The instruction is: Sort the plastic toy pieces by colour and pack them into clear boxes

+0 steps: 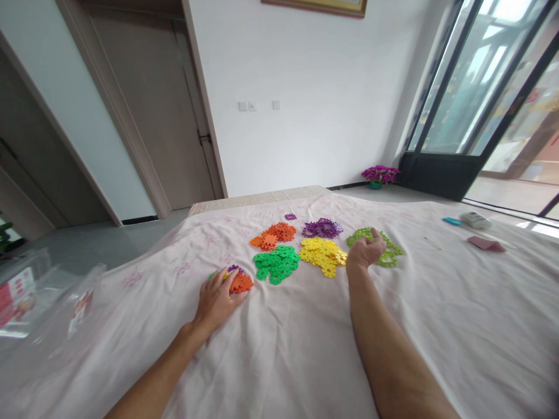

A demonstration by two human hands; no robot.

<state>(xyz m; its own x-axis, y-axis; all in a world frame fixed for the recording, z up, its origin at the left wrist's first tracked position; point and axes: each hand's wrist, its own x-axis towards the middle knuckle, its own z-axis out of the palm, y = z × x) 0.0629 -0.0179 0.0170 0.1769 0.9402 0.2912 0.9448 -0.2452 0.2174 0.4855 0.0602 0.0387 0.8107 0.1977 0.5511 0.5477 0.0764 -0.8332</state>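
My left hand point(216, 299) lies over a small mixed heap of orange, purple, yellow and green plastic pieces point(241, 283), fingers apart on it and thumb along its near side. Over a pile of light green ring-shaped pieces point(388, 256) is my right hand point(367, 250), with its fingers curled together; what they hold, if anything, is hidden. Between the hands lie sorted piles: green flower-shaped pieces point(276, 265), yellow ones point(323, 254), orange toothed squares point(279, 233) and purple toothed pieces point(322, 228). A single purple piece point(290, 216) lies apart, farther back.
A wrinkled pale pink cloth point(288, 349) covers the surface. On the right are a white packet point(475, 220), a blue object point(452, 221) and a folded pink cloth point(486, 244). Clear plastic bags point(61, 308) lie at left. Behind stand a door point(152, 105) and purple flowers point(379, 173).
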